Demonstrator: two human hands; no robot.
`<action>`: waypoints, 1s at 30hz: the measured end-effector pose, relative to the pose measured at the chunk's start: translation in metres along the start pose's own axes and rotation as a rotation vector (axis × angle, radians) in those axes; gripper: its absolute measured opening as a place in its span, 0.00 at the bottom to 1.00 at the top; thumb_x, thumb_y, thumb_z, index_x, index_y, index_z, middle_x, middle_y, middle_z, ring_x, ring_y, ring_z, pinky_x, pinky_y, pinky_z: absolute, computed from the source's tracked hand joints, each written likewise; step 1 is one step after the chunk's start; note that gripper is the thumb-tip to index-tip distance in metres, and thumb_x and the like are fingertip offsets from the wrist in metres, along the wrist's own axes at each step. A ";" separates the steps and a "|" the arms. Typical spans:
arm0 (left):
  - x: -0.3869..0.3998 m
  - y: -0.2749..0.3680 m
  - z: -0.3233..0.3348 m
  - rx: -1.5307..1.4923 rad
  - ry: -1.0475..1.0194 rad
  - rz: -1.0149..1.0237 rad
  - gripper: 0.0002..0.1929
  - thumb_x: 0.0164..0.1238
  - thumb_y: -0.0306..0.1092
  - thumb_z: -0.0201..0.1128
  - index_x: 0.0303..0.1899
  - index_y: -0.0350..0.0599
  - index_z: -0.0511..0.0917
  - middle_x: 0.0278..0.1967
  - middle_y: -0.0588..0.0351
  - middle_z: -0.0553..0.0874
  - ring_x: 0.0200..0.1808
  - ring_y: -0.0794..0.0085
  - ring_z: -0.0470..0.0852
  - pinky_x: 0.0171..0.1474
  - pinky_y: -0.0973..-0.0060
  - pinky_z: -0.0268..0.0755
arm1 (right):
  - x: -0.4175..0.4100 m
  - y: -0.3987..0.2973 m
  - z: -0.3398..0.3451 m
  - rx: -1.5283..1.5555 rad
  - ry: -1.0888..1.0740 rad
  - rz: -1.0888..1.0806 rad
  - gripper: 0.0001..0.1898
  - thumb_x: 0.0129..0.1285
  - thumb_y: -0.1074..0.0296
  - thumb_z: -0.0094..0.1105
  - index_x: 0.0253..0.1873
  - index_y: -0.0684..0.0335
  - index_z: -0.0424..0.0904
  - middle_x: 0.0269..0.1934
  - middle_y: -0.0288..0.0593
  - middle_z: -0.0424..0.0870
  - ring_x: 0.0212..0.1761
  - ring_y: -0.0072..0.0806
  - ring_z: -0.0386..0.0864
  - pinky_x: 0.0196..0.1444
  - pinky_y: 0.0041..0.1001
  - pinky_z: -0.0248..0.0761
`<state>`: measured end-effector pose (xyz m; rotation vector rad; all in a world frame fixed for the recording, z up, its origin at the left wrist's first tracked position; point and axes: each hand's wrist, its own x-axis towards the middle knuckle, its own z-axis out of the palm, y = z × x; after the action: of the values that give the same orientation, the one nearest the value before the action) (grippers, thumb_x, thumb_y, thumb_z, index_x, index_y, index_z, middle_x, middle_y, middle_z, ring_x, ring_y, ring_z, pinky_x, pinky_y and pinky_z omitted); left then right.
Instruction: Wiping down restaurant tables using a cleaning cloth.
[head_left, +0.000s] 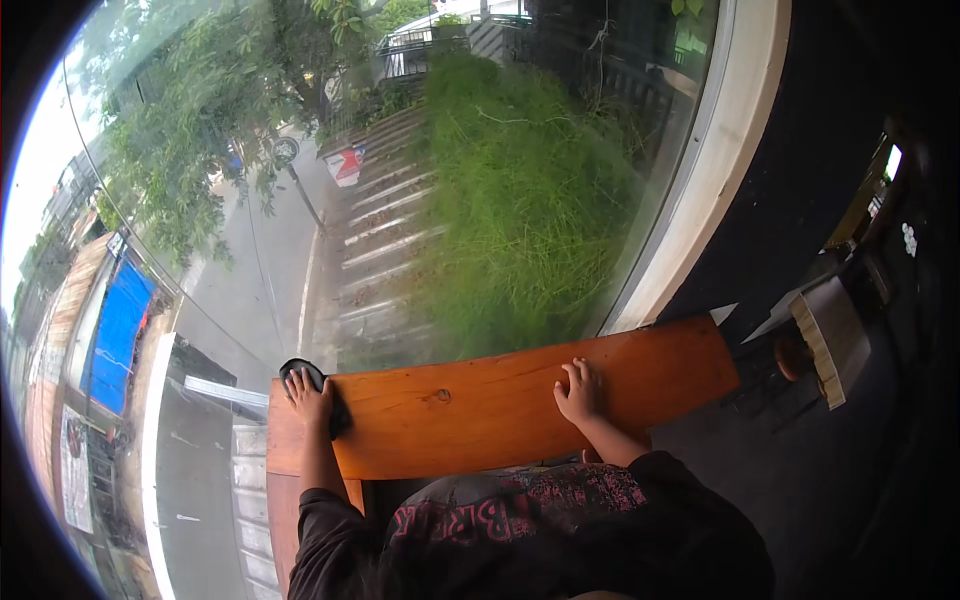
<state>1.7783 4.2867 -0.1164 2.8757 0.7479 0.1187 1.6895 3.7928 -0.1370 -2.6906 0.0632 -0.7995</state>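
Observation:
My left hand (308, 396) presses on a black cloth-like pad (340, 418) near the left end of an orange-brown wooden counter (465, 420), its fingers spread over the part at the counter's far edge. The pad's exact kind cannot be told. Farther right, my right hand (582, 393) rests on the bare wood with its fingers apart and holds nothing. A dark knot in the wood lies between the two hands.
A large glass window with a pale frame (720, 180) rises behind the counter. A second wooden surface (283, 517) joins at the left. At the right stand a small table (832, 337) and a round stool (789, 357) on the dark floor.

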 end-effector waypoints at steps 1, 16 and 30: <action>0.005 -0.019 -0.001 0.014 0.014 -0.073 0.37 0.56 0.60 0.48 0.66 0.56 0.53 0.68 0.55 0.50 0.70 0.62 0.45 0.67 0.54 0.36 | 0.002 -0.003 -0.001 0.006 -0.014 0.002 0.19 0.48 0.63 0.58 0.47 0.58 0.71 0.51 0.49 0.69 0.57 0.46 0.64 0.57 0.44 0.56; -0.041 -0.019 0.006 0.042 0.044 -0.113 0.41 0.57 0.60 0.48 0.66 0.40 0.51 0.68 0.53 0.48 0.70 0.62 0.43 0.68 0.56 0.36 | 0.001 -0.005 -0.005 -0.052 -0.056 0.024 0.19 0.49 0.64 0.57 0.47 0.59 0.70 0.52 0.49 0.69 0.58 0.46 0.63 0.58 0.44 0.54; 0.005 -0.009 -0.006 0.112 0.040 -0.163 0.38 0.59 0.59 0.46 0.66 0.44 0.51 0.68 0.55 0.52 0.69 0.63 0.47 0.67 0.57 0.37 | -0.001 -0.003 0.001 -0.050 -0.052 -0.001 0.19 0.50 0.62 0.56 0.48 0.59 0.70 0.52 0.50 0.69 0.58 0.46 0.63 0.58 0.44 0.55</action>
<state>1.7777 4.2973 -0.1117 2.9090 1.0242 0.1164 1.6893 3.7959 -0.1370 -2.7567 0.0706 -0.7371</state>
